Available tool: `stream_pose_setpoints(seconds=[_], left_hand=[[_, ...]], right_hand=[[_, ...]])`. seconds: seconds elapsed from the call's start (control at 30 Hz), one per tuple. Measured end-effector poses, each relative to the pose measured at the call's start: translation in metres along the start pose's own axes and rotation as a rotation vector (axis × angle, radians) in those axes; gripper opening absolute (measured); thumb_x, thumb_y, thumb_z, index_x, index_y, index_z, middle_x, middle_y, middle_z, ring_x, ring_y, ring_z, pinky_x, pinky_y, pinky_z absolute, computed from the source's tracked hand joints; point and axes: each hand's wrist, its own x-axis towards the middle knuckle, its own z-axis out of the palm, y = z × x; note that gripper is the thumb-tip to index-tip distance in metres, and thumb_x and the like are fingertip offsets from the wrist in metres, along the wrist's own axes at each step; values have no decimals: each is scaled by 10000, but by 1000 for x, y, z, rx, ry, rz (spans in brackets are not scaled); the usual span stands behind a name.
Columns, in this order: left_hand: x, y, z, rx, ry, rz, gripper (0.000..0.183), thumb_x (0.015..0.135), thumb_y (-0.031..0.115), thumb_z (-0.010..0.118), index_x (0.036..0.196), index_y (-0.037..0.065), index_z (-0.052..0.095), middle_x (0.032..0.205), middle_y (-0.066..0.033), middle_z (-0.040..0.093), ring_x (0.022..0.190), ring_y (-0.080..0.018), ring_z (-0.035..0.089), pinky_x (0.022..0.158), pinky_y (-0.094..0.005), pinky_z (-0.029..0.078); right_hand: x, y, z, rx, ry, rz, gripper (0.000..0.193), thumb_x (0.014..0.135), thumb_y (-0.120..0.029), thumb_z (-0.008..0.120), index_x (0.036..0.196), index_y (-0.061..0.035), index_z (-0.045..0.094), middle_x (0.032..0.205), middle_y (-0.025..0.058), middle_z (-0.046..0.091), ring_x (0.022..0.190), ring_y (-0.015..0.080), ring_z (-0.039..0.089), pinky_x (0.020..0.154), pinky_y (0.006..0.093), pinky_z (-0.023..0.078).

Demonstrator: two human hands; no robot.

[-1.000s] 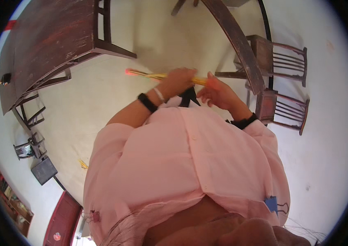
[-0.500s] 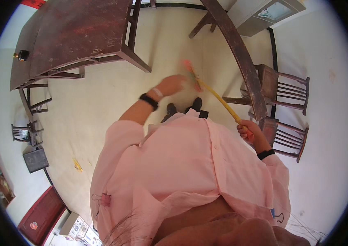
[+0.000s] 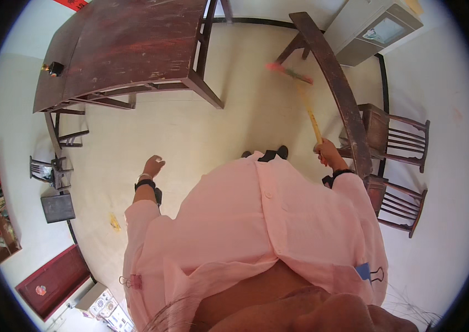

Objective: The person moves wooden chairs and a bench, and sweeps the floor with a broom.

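Observation:
My right hand (image 3: pixel 328 153) is closed around the end of the yellow handle of a broom-like tool (image 3: pixel 311 113). Its red and green head (image 3: pixel 291 73) is smeared by motion and lies out ahead, close to the legs of the dark bench. Whether that head touches the floor I cannot tell. Off to my left, my left hand (image 3: pixel 154 165) hangs in the air with loosely bent fingers, apart from one another and holding nothing. Dark bands circle both wrists.
A dark wooden table (image 3: pixel 129 44) fills the far left. Along my right runs a long narrow bench (image 3: pixel 337 88), with slatted chairs (image 3: pixel 406 135) behind it. A grey cabinet (image 3: pixel 361 27) stands far right. Yellow scraps (image 3: pixel 114 222) lie on the floor near a black stool (image 3: pixel 58 208).
My left hand has moved away from the tool's head, down and to the left. The tool has swung out ahead and to the right in my right hand. The whole view has shifted slightly.

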Motion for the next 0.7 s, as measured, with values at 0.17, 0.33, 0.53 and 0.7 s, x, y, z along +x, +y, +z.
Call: stream_pose_setpoints(seconds=[0.17,0.33,0.53,0.7], left_hand=[[10,48,-8,-30,208,283,256,702,223,567,873,34,537,802,-135,577,747,-243,551,666,-313,434],[33,117,-15,-203,460,431,206,740,190,535,852,18,538,802,-130,572,745,-237,548,664,-301,427],[69,201,-28,-337,632,557,197,754,190,527,838,13,550,797,-116,561,729,-235,527,663,-309,420],[102,256,-41,-141,833,539,184,749,217,529,780,39,561,739,-94,553,706,-245,513,625,-339,414]], right_hand=[[-23,-19,21,-177,-138,66,183,700,-52,483,873,-18,437,547,39,414,370,115,376,296,255,297],[-59,-47,16,-46,-125,-2,325,696,-56,492,1012,3,444,561,38,437,366,97,389,292,237,318],[-34,-105,11,36,-163,-148,475,698,-55,494,1152,-19,359,587,39,448,382,103,405,310,228,336],[27,-166,-10,452,-254,-12,382,736,-87,495,1086,3,371,584,25,439,423,80,402,348,189,336]])
